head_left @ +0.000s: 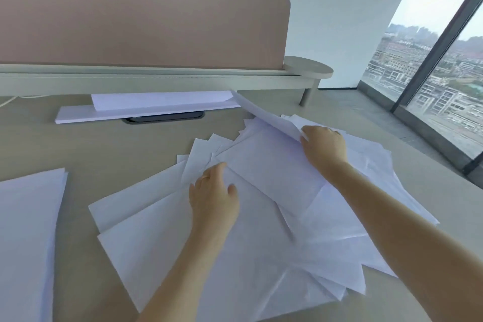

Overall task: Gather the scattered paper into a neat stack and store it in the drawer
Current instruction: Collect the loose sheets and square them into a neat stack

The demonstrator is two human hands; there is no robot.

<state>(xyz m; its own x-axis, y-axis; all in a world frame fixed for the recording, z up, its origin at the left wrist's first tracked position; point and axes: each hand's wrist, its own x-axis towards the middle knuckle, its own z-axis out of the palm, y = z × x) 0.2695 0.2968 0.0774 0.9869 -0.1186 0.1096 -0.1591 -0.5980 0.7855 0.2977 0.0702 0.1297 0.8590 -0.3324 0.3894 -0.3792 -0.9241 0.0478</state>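
Hands: right (322, 148) pinches sheet (264, 117); left (213, 191) flat.

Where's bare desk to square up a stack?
Bare desk lies between the left paper pile, the back sheets and the central spread. Crowded on the right, where both hands work the spread.

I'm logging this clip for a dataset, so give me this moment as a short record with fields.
surface: desk
main pile: fanned, overlapping sheets, not squared
left hand: flat on the pile
right hand: pinching a lifted sheet
other paper: sheets at left edge; paper at the back
drawer: not in view
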